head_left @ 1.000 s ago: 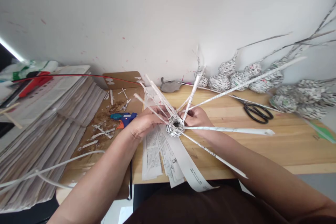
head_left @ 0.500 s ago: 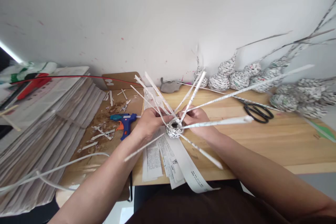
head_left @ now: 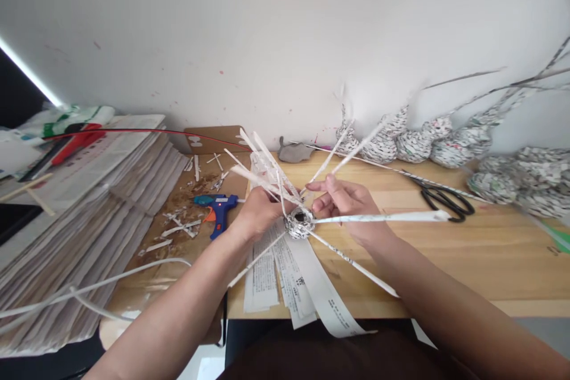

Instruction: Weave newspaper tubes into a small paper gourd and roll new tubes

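Observation:
A small round basket (head_left: pixel 297 229) woven from rolled newspaper hangs over the table, its dark opening facing up and paper tubes sticking out all round. My left hand (head_left: pixel 260 212) is closed on its left far side, the fingertips partly hidden behind the tubes. My right hand (head_left: pixel 351 205) pinches one paper tube (head_left: pixel 360 147) between thumb and index finger, just right of the basket; this tube slants up to the right. Another tube (head_left: pixel 383 218) runs rightward across my right hand. Beneath the basket lie flat printed paper strips (head_left: pixel 318 282).
A blue glue gun (head_left: pixel 219 214) and paper scraps (head_left: pixel 178 225) lie on brown board at left, beside a tall newspaper stack (head_left: pixel 120 190). Black scissors (head_left: pixel 445 200) rest at right. Woven gourd shapes (head_left: pixel 383 142) line the wall; a grey cloth (head_left: pixel 294 151) sits at the back.
My right hand has moved from the basket's side to a tube and has raised its thumb onto it. A long tube that pointed far right now points up more steeply. My left hand stays on the basket.

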Available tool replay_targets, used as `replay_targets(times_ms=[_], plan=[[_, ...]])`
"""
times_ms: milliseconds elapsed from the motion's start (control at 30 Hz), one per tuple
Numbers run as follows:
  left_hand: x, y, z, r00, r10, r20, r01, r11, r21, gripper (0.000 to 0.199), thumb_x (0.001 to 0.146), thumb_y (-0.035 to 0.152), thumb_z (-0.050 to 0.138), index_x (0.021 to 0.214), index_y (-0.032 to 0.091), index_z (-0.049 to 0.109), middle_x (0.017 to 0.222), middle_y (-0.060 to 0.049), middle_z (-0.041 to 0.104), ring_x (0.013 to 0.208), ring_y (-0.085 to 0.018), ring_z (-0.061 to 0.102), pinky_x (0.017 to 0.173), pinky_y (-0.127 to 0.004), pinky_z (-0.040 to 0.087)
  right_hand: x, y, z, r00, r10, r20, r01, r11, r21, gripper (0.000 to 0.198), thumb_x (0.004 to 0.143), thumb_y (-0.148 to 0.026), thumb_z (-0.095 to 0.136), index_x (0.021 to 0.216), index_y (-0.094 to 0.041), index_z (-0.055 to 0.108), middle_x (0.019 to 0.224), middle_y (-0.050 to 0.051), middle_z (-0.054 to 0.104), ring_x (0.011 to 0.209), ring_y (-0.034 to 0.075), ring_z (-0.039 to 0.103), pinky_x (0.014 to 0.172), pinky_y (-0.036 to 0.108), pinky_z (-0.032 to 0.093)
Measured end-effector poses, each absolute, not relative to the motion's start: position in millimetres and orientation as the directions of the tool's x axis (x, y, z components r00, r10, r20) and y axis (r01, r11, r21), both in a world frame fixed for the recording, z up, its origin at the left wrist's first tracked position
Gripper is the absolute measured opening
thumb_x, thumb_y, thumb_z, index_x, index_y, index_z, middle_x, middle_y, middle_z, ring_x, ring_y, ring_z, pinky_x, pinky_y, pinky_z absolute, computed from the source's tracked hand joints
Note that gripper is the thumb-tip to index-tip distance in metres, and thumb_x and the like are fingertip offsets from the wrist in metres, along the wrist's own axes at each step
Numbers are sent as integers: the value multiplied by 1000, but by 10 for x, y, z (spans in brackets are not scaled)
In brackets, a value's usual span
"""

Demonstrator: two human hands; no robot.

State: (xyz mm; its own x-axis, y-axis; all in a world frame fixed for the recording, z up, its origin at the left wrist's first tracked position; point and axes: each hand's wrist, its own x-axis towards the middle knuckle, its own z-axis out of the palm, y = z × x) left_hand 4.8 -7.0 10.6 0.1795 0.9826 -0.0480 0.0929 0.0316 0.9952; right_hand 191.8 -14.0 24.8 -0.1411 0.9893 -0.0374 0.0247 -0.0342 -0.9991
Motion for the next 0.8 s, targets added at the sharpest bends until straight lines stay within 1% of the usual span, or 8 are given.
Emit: replay_targets(times_ms=[67,133,233,333,400,500,633,800], plan=[[35,-62,85,201,979,-45,99,25,995,32,68,28,78,96,14,75,91,-8,76,84,-21,68,80,-32,51,1916,-148,191,-130,988,81,141,100,-985,40,83,-50,62,100,-16,73,68,5,68,55,14,58,51,26,46],[29,-59,69,229,972,-43,100,20,995,34,69,28,77,100,14,74,93,-8,76,86,-22,69,80,-32,52,1922,-139,130,-173,959,224,302,268,-915,27,80,-40,68,96,-20,75,77,5,70,60,15,60,56,27,47],[35,-70,72,256,966,-35,129,2,992,31,71,29,75,99,14,74,91,-8,75,82,-21,69,75,-31,52,1929,-116,90,-295,855,427,442,518,-732,14,79,-31,69,90,-24,75,85,5,70,71,16,62,65,28,49],[45,-91,92,213,977,-23,237,-29,971,22,72,28,74,87,13,75,82,-8,74,73,-20,67,69,-29,51,1932,-104,93,-367,751,549,499,657,-565,8,83,-26,64,81,-23,72,84,6,70,81,19,61,76,32,47],[49,-101,92,190,982,-20,281,-35,959,23,71,29,74,87,13,75,81,-8,74,74,-20,67,68,-30,51,1934,-101,88,-350,752,558,535,650,-540,9,83,-24,63,77,-22,69,80,5,69,82,20,60,78,34,46],[54,-100,54,189,982,-8,247,-39,968,29,71,31,75,95,14,75,88,-8,76,80,-21,68,73,-31,52,1928,-95,61,-212,846,489,528,520,-671,5,79,-26,65,78,-21,65,79,3,69,79,20,62,76,33,46],[74,-90,-10,167,985,44,229,-82,970,23,72,28,75,90,14,75,83,-7,75,76,-20,67,70,-30,52,1874,-103,40,-92,956,280,288,295,-911,14,77,-30,67,82,-20,59,83,3,71,69,16,63,65,29,47],[115,-97,-2,185,977,107,219,-147,965,13,72,26,73,79,15,72,78,-4,73,73,-19,66,71,-30,52,1803,-134,75,-13,970,242,-38,241,-970,24,79,-36,67,93,-22,51,88,6,72,75,18,67,63,29,52]])
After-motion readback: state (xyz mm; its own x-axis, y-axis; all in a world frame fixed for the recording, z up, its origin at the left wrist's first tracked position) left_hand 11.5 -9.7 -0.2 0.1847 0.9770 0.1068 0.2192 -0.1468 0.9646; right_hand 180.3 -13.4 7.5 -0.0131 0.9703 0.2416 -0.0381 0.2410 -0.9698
